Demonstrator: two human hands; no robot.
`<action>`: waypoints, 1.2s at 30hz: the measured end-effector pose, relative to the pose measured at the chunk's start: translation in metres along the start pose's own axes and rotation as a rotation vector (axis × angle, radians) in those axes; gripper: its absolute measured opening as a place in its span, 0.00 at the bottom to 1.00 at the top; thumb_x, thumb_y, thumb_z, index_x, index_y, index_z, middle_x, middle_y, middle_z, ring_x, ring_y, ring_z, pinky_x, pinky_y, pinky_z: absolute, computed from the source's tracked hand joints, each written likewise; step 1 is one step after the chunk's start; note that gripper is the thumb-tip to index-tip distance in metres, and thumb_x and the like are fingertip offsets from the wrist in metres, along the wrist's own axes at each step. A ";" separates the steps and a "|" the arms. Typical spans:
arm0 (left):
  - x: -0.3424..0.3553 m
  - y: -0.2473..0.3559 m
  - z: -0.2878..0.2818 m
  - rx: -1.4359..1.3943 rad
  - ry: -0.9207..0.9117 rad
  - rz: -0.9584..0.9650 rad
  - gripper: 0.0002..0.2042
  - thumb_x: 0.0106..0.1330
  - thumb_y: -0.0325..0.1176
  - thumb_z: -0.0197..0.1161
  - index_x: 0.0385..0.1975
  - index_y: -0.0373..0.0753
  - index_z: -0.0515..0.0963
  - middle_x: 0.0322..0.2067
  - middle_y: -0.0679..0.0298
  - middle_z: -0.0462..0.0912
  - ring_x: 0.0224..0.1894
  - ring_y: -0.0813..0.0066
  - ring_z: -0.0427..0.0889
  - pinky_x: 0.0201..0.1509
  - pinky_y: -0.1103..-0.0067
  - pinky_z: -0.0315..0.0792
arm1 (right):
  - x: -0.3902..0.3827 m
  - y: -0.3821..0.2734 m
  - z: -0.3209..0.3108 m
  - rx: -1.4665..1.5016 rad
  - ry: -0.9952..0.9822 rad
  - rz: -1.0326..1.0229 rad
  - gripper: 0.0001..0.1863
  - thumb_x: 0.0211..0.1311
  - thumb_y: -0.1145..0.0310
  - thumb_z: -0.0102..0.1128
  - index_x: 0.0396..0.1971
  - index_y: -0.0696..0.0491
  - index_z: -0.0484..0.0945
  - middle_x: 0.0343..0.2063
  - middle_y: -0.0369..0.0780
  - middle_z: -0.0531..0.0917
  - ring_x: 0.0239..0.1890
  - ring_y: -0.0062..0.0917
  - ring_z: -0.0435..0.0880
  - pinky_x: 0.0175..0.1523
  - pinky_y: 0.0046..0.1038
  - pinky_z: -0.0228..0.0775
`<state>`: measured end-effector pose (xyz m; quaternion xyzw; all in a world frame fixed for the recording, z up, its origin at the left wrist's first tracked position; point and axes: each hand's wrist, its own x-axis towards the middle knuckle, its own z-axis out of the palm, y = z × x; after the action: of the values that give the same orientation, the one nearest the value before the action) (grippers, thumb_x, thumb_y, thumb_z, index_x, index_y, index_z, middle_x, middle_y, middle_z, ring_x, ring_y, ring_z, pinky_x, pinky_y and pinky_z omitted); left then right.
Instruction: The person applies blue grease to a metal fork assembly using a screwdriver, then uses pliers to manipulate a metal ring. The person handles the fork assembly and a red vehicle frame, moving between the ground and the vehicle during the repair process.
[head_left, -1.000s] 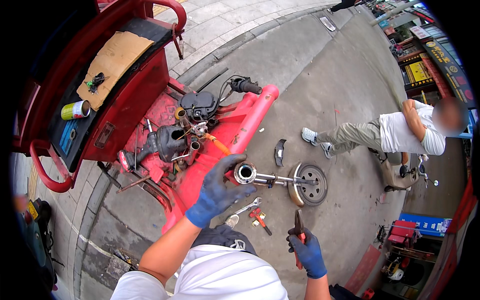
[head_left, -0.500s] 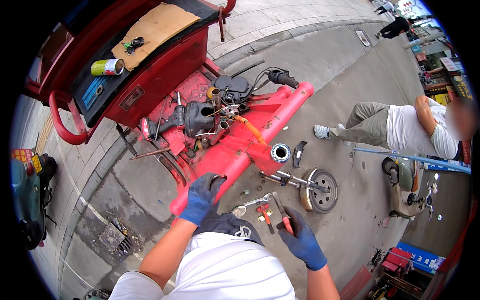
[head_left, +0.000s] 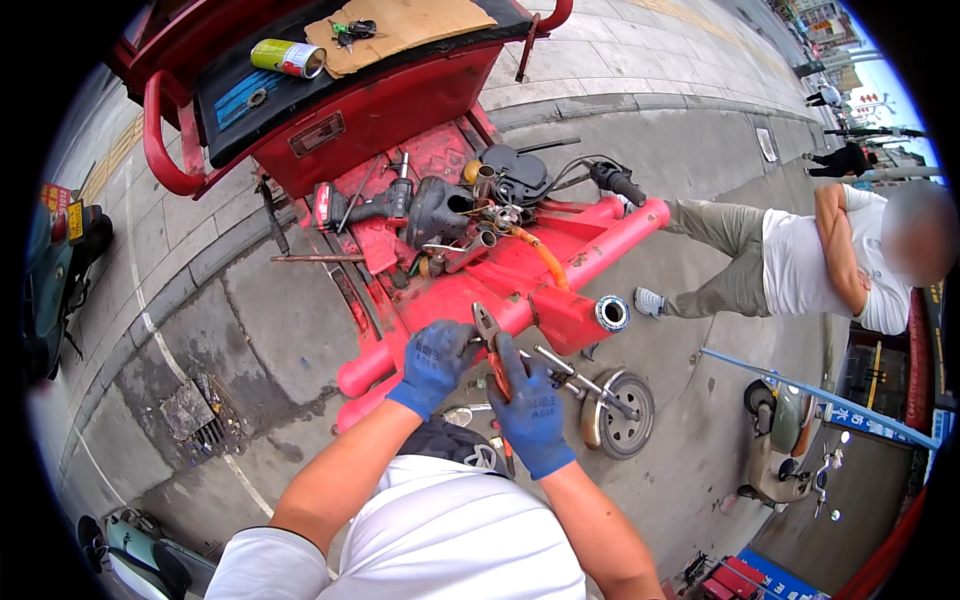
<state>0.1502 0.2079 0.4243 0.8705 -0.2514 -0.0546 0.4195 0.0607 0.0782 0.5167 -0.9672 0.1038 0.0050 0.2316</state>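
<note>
Frame (head_left: 520, 285): lying on the pavement (head_left: 270, 330), ahead of both hands.
Left hand (head_left: 433, 365): resting on the frame's near tube.
Right hand (head_left: 532, 415): sitting just right of the left hand, gripping pliers (head_left: 490, 345).
Axle (head_left: 580, 385): lying right of the hands, its wheel (head_left: 622, 415) at the far right end.
Can (head_left: 287, 57): lying on the cart (head_left: 360, 105) behind the frame.
Bystander (head_left: 800, 260): sitting right of the frame.
Drain (head_left: 190, 415): lying left of the hands.
</note>
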 end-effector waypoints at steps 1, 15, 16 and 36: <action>-0.001 -0.001 0.000 0.001 -0.009 0.002 0.06 0.58 0.36 0.67 0.32 0.45 0.79 0.27 0.59 0.80 0.32 0.57 0.80 0.35 0.63 0.74 | -0.002 0.002 0.001 0.007 0.012 -0.013 0.39 0.54 0.71 0.68 0.68 0.50 0.63 0.43 0.50 0.76 0.42 0.43 0.79 0.43 0.38 0.75; -0.001 -0.004 0.002 -0.095 -0.023 -0.023 0.06 0.58 0.33 0.65 0.34 0.43 0.81 0.28 0.57 0.82 0.33 0.55 0.81 0.37 0.63 0.74 | -0.007 0.012 0.000 0.018 0.103 -0.059 0.34 0.58 0.66 0.65 0.66 0.40 0.67 0.41 0.48 0.75 0.36 0.43 0.80 0.36 0.41 0.76; 0.001 -0.004 0.000 -0.076 -0.028 -0.031 0.06 0.58 0.33 0.65 0.34 0.44 0.80 0.27 0.58 0.82 0.33 0.56 0.81 0.37 0.63 0.74 | -0.005 0.012 -0.001 0.009 0.070 -0.053 0.34 0.58 0.66 0.65 0.66 0.40 0.67 0.41 0.48 0.75 0.36 0.44 0.80 0.36 0.40 0.76; 0.001 -0.009 0.003 -0.143 -0.051 -0.045 0.06 0.58 0.33 0.65 0.34 0.42 0.80 0.27 0.57 0.81 0.33 0.55 0.80 0.37 0.63 0.74 | -0.006 0.000 -0.007 -0.061 -0.011 -0.011 0.33 0.56 0.67 0.66 0.64 0.42 0.70 0.39 0.47 0.75 0.38 0.41 0.81 0.38 0.39 0.76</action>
<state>0.1535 0.2101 0.4154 0.8420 -0.2379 -0.1042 0.4728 0.0551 0.0762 0.5238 -0.9743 0.0971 0.0122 0.2027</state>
